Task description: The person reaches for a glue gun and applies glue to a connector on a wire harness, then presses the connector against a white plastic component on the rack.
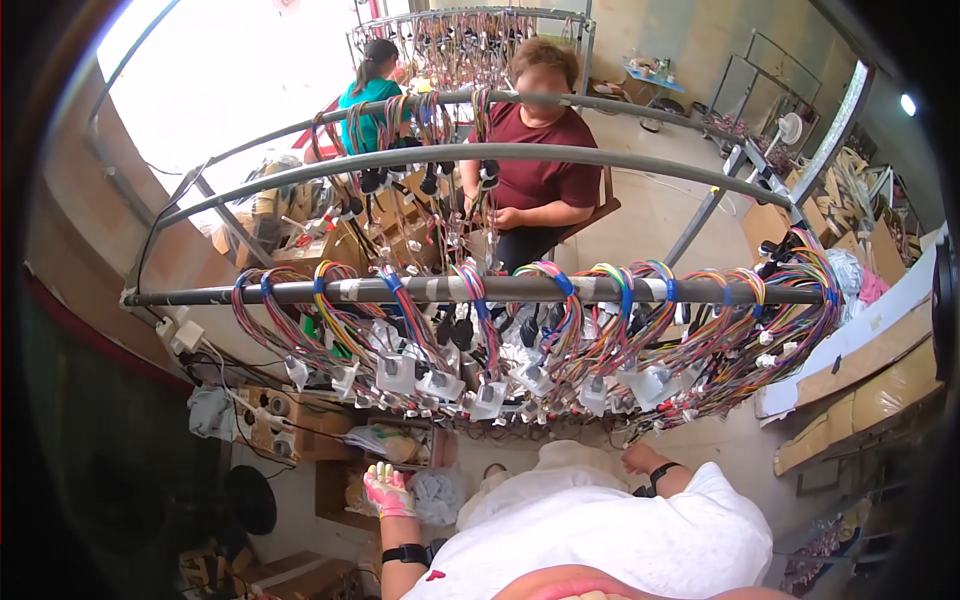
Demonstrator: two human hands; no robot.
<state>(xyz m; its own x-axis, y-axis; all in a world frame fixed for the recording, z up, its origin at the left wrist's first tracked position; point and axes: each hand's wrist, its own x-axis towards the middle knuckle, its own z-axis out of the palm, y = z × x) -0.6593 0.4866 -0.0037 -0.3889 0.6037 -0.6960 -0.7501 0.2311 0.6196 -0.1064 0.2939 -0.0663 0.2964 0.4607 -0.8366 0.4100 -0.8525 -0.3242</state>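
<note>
My left hand (388,492), in a pink and white glove with bare fingertips, is raised at the lower left with its fingers stretched out. Nothing shows in it. My right hand (641,459) is low in front of my body, below the hanging wires; its fingers are too small and blurred to read. Neither hand visibly touches the wire harnesses (485,330), which hang in looped, multicoloured bundles over a grey rail (420,291). Blue ties wrap several bundles, and white connectors (396,373) dangle at their lower ends.
A person in a maroon shirt (545,155) sits beyond the rack; another in green (372,115) is behind. Power sockets (265,420) and a dark round fan-like object (250,500) are at left. Cardboard boxes (865,405) are stacked at right. More harnesses hang on a far rack (470,45).
</note>
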